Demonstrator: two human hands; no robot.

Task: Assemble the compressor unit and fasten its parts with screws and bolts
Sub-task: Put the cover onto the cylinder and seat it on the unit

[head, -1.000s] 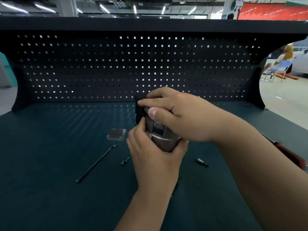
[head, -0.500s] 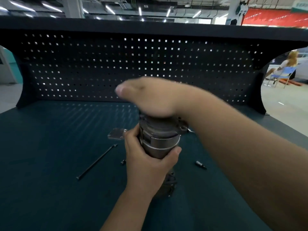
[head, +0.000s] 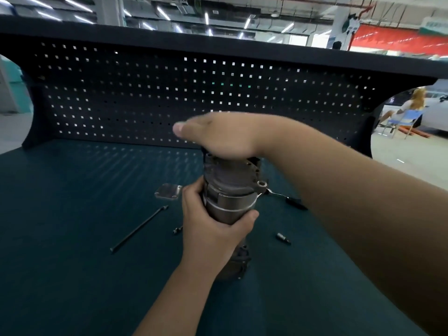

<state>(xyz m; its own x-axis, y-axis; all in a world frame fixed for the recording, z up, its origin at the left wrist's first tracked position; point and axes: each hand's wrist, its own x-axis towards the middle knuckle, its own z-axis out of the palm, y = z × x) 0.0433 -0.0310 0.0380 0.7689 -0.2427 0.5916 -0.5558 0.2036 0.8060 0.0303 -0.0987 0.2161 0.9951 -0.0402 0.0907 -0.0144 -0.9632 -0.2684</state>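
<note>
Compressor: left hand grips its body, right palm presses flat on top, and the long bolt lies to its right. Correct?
No. The head view shows the long bolt lying left of the compressor, not right. The left hand does grip its body, and the right hand presses flat on top.

Ceiling strip lights [head: 206, 18] give bright overhead light. Light shines through the holes of the dark back panel [head: 169, 93] and throws a dotted pattern on the dim bench [head: 72, 190]. The right hand [head: 218, 134] is motion-blurred. Wide-angle distortion bows the panel's top edge.
</note>
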